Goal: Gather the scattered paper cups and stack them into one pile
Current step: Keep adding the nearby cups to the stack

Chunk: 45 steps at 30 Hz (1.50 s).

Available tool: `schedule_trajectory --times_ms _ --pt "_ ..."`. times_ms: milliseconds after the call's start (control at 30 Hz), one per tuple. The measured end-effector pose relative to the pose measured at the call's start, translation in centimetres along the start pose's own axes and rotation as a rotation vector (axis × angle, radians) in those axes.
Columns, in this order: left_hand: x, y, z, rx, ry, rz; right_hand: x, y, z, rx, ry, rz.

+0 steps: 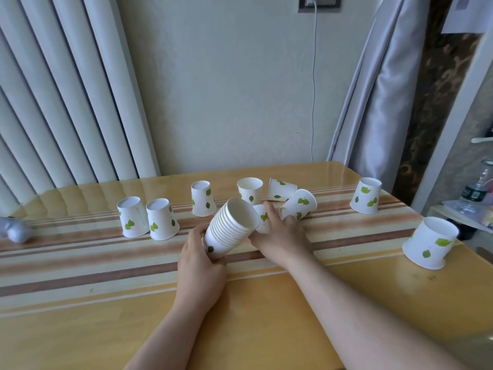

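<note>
Head view: left hand [198,263] clasps the white leaf-printed paper-cup stack [232,228] tilted mouth-first toward the right hand [282,236], whose fingers wrap a loose matching cup [262,221] for nesting.

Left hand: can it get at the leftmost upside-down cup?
Probably not to grasp: left hand grips the stack, right hand holds a centre cup. Bare table leaves the way to the leftmost cup free.

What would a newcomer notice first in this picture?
The tilted stack of nested cups at the centre of the striped table, gripped by the left hand. The right hand reaches to a single cup just behind it. More leaf-printed cups, mostly upside down, dot the table around them.
</note>
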<state>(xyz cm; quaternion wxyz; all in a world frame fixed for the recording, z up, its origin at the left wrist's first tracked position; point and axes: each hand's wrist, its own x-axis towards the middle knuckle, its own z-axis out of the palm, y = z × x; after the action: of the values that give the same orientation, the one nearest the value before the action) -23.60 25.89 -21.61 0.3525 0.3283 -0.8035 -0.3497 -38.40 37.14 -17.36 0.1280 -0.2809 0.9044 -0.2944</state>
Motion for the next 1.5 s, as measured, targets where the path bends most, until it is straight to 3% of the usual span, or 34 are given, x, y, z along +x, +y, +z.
schedule_trajectory --times_ms 133,233,333,400,467,533,667,767,1133,1400,1500 --pt "0.1 0.0 0.0 -0.004 -0.002 -0.001 -0.1 0.0 0.5 0.22 0.114 0.027" --pt "0.1 0.1 0.0 -0.007 -0.011 -0.005 -0.5 0.8 -0.1 0.639 0.114 0.074" --pt "0.1 0.0 0.0 -0.008 -0.024 -0.02 -1.1 2.8 -0.8 0.892 0.218 0.083" --pt "0.1 0.1 0.0 -0.004 -0.034 -0.008 -1.3 4.3 -1.4 1.209 0.258 0.081" --pt "0.1 0.2 0.0 0.009 -0.04 0.017 -1.3 5.3 -2.3 1.549 0.191 0.05" --pt "0.0 0.3 -0.1 0.039 -0.047 0.047 -1.7 5.5 -3.4 1.692 0.088 -0.03" --pt "-0.2 0.0 -0.1 0.107 -0.058 0.073 -2.1 4.5 -3.2 1.626 -0.036 -0.162" --pt "-0.4 -0.1 0.0 0.112 -0.046 0.066 -2.2 3.7 -2.6 1.45 0.002 -0.22" --pt "0.1 0.3 0.0 0.108 -0.03 0.064 -2.3 3.6 -1.6 1.308 -0.017 -0.122" --pt "0.3 0.0 0.1 0.097 -0.035 0.045 -1.7 4.0 -3.0 1.231 -0.226 -0.184" --pt "0.4 0.0 0.1 0.071 -0.035 0.029 0.7 4.3 -4.5 1.332 -0.015 -0.098"
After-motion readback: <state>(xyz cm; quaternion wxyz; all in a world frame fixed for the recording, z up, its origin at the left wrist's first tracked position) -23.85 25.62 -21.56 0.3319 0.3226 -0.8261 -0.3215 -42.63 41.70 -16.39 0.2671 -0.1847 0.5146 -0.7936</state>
